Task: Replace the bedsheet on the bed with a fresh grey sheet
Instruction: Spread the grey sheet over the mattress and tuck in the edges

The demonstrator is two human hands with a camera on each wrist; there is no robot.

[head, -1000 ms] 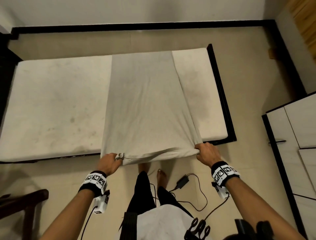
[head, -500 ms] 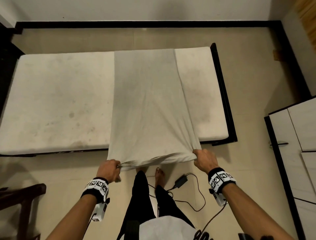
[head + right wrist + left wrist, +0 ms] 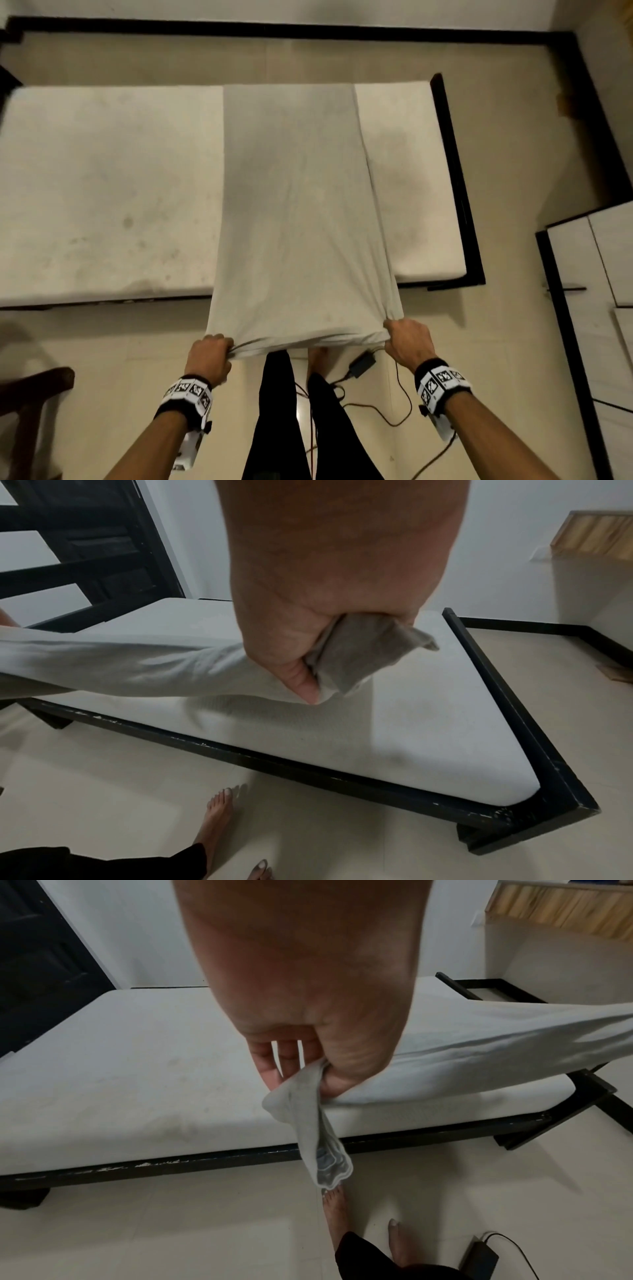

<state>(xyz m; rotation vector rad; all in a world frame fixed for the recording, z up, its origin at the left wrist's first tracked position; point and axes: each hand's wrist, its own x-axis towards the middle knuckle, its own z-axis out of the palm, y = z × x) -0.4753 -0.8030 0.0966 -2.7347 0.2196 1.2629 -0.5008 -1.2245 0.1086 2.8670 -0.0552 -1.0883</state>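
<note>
A folded grey sheet (image 3: 294, 212) lies as a long strip across the bare white mattress (image 3: 102, 192), from its far edge to past its near edge. My left hand (image 3: 212, 353) pinches the strip's near left corner (image 3: 308, 1096), and a loose flap hangs below the fingers. My right hand (image 3: 407, 339) grips the near right corner (image 3: 356, 653) bunched in a fist. Both hands hold the sheet's near end in the air over the floor, in front of the black bed frame (image 3: 455, 178).
A black power adapter (image 3: 361, 363) and its cables (image 3: 394, 411) lie on the tiled floor by my bare feet (image 3: 317, 359). A white cupboard (image 3: 596, 291) stands at the right, dark wooden furniture (image 3: 30, 394) at the lower left. A dark door (image 3: 41, 961) is beyond the bed.
The view has tilted and the sheet's near end now sits a little further out from the bed, pulled tauter between the hands. Both hands still hold their corners.
</note>
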